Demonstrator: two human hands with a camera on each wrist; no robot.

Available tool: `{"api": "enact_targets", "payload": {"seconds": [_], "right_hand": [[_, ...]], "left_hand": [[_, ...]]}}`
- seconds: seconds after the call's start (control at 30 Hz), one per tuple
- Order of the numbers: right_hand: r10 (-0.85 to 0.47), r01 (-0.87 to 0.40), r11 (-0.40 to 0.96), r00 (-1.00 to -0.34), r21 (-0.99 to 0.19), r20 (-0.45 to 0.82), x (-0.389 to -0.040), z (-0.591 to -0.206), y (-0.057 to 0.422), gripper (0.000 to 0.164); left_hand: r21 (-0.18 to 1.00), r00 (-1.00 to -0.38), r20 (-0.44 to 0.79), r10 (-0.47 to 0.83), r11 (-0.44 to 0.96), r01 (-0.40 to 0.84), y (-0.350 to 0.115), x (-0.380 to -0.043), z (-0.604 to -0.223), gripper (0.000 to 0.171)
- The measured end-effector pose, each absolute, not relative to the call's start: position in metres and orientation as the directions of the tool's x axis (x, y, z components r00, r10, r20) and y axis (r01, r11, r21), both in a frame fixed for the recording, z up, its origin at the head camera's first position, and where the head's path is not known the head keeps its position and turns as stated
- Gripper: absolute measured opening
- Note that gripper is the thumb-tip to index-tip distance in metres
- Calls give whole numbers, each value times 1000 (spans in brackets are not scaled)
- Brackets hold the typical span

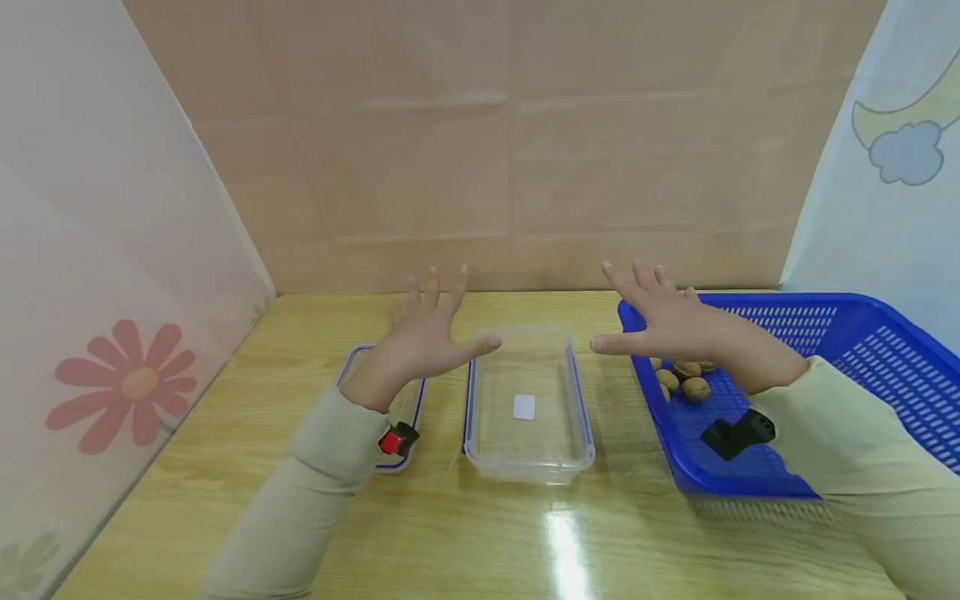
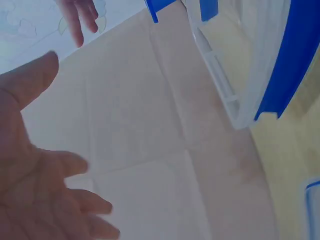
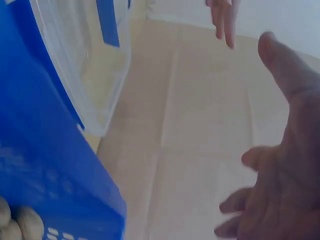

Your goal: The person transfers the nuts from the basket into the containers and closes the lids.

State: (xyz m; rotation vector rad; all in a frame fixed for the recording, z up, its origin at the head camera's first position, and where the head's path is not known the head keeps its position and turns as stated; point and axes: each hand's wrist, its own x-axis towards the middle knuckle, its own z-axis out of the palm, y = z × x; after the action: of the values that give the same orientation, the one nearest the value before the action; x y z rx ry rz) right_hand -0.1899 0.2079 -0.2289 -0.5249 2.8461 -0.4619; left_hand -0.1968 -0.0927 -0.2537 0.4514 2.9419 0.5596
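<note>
Both hands are raised over the table with fingers spread and hold nothing. In the head view the left hand (image 1: 422, 340) hovers between a blue-edged lid (image 1: 408, 408) and a clear plastic food container (image 1: 495, 433). Its palm and thumb show in the left wrist view. The right hand (image 1: 675, 329) is up over the near-left side of a blue plastic basket (image 1: 663, 442), thumb pointing at the container. Several walnuts (image 1: 695, 389) lie in the basket, partly covered by the right hand. A small white label (image 1: 524, 407) shows in the container.
A wooden table (image 1: 247, 467) carries everything. Brown paper (image 1: 510, 167) covers the back wall. A flower-printed white panel (image 1: 112, 250) stands at left, and another printed panel (image 1: 900, 217) at right, behind the basket.
</note>
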Motion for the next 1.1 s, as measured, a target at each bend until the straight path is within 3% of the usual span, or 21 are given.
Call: {"api": "enact_targets", "payload": {"seconds": [0.2, 0.47, 0.57, 0.73, 0.9, 1.1], "right_hand": [[-531, -486, 783, -848, -387, -9, -202, -224, 237, 104], [-534, -494, 724, -843, -482, 61, -211, -241, 285, 90], [-525, -484, 717, -849, -501, 69, -214, -249, 302, 77], [-534, -432, 677, -846, -596, 7, -218, -260, 323, 60], [-545, -326, 626, -833, -709, -98, -220, -272, 339, 50], [-542, -252, 635, -819, -730, -188, -222, -288, 352, 41]], "left_hand": [[670, -934, 149, 324, 662, 336, -107, -200, -282, 85], [904, -941, 230, 247, 305, 301, -105, -190, -329, 73], [941, -939, 247, 240, 170, 291, -99, -185, -341, 69], [965, -951, 233, 204, 75, 252, -89, -179, -357, 64], [979, -970, 178, 167, 65, 192, -80, -179, -365, 64], [990, -985, 106, 138, 81, 118, -75, -177, -370, 65]]}}
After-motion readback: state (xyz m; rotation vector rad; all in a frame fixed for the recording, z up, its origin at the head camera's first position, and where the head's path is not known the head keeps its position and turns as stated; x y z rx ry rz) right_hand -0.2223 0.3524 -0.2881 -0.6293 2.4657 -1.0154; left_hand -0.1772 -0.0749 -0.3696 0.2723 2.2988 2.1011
